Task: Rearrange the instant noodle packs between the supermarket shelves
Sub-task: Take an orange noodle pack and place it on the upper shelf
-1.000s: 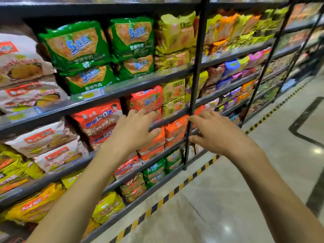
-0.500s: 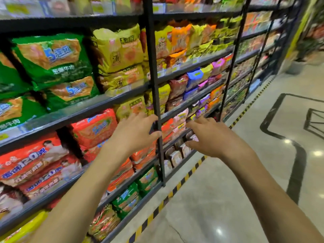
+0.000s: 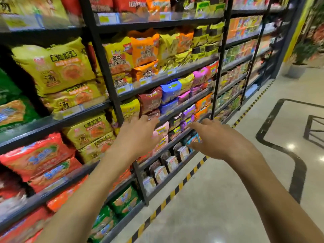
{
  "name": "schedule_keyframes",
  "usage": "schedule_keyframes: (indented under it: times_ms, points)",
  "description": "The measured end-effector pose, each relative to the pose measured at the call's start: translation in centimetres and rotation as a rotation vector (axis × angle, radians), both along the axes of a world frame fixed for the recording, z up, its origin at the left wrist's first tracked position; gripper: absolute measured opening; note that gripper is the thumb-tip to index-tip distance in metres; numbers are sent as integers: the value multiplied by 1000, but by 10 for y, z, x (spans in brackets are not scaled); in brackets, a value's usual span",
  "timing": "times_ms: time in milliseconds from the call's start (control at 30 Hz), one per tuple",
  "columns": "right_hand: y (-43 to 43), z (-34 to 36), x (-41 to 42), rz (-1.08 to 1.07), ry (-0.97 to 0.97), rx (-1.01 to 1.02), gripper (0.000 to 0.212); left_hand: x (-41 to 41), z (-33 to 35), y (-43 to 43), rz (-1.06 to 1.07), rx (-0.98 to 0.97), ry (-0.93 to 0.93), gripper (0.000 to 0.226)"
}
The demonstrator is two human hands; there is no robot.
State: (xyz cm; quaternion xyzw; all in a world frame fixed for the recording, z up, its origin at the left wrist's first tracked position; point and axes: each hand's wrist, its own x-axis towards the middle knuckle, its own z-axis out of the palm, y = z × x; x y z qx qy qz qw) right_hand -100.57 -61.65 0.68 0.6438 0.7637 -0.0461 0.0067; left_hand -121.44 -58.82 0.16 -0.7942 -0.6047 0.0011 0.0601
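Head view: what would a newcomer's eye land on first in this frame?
The left hand and right hand reach in from below, both open and empty, in front of the middle shelves. Behind them, bright noodle packs crowd the black shelving, with the large yellow packs at upper left the loudest. A yellow-and-black striped line runs along the floor at the shelf base.
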Motion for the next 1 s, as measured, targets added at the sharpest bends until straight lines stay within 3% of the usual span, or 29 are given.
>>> schedule_keyframes:
  times_ms: [300,600,1000]
  points:
    - [52,-2,145,-4,-60,0,67,146,-6,54,5,-68,-3,58]
    - [116,-16,231,-39,-73,-7,63,240,-15,127,8,-55,45,59]
    - [283,21,331,-27,-141,74,59,336,18,288,24,64,-15,62]
